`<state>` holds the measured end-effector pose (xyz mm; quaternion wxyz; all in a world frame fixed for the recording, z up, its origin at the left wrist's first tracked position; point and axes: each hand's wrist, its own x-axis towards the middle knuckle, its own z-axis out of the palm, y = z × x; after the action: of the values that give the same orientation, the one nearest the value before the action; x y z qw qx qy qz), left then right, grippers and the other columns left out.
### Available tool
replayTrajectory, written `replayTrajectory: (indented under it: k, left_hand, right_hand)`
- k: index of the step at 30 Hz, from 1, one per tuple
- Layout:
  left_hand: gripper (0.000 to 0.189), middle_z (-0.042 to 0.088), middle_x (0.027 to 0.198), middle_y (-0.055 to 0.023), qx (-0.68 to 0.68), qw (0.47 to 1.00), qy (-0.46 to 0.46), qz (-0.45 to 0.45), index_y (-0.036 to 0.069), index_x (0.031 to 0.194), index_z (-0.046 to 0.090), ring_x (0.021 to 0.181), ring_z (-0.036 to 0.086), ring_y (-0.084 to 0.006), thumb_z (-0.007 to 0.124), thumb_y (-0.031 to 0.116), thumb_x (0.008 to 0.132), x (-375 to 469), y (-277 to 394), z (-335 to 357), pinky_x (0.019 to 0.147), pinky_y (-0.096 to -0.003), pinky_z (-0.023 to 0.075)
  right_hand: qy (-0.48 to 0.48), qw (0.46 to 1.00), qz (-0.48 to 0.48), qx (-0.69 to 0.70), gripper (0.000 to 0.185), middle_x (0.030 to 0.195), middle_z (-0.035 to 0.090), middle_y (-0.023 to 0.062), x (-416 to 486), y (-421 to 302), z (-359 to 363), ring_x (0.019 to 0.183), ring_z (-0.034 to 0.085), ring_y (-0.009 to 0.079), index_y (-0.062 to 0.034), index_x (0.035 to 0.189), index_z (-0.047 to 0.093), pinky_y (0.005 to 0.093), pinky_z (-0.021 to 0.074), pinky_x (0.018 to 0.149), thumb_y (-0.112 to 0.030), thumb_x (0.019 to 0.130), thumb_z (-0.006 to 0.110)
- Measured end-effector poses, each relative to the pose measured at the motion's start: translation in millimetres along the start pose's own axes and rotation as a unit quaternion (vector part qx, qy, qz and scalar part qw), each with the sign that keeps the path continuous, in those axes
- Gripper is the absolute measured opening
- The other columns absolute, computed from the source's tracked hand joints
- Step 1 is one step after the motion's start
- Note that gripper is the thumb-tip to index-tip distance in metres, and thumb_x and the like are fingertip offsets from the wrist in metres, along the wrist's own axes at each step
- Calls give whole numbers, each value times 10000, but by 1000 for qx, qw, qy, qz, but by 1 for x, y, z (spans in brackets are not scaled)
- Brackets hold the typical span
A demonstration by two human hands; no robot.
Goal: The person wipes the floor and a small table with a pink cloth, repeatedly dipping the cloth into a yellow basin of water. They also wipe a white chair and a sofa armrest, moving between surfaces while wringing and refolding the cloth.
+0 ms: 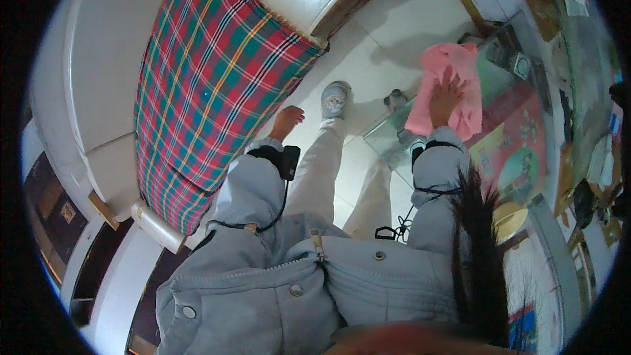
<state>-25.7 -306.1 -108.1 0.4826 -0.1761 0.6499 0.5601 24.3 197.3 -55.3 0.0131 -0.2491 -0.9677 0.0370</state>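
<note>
My right hand (446, 99) lies palm down with its fingers spread on a pink cloth (424, 108). Under the cloth is a glass tabletop (493, 71), with pink printed sheets (525, 128) showing beside it. The cloth is rumpled and covers part of the glass. My left hand (288, 122) hangs loosely beside a red and green plaid fabric cover (217, 74) and holds nothing. Its fingers are slightly bent. A black strapped device (290, 162) sits at my left wrist, with a cord running up the sleeve.
Pale floor tiles (362, 39) lie around my shoe (336, 99). A glass corner (367, 137) juts towards my legs. A yellow round object (510, 221) is beside my right arm. A white panel (108, 59) stands at left, and cluttered shelves (586, 158) line the far right.
</note>
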Motion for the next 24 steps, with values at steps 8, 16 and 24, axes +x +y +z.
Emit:
replayTrajectory:
  k: [8, 16, 24]
  left_hand:
    - [222, 674, 813, -113, -42, 996, -51, -54, -17, 987, 633, 714, 654, -189, 541, 182, 956, -23, -6, 64, 647, -298, 523]
    - [241, 681, 834, -118, -7, 999, -20, -30, -29, 984, 642, 722, 659, -192, 529, 182, 960, -2, 26, 71, 652, -296, 529]
    - [266, 686, 812, -96, 43, 997, -58, 6, -10, 991, 639, 687, 642, -160, 563, 241, 954, 5, 75, 58, 614, -272, 502]
  right_hand:
    - [-62, 997, -36, 17, 552, 1404, 490, 218, 10, 19, -22, 1328, 414, 411, -107, 1453, 431, 473, 328, 1117, -48, 907, 488]
    - [-180, 968, -16, 172, 524, 1324, 563, 177, -95, -7, -37, 1244, 498, 387, -86, 1356, 548, 472, 381, 1064, 9, 847, 468]
    - [-198, 920, -4, 339, 366, 1182, 657, 173, -204, -102, -56, 1139, 584, 338, -99, 1127, 708, 438, 455, 953, -16, 817, 533]
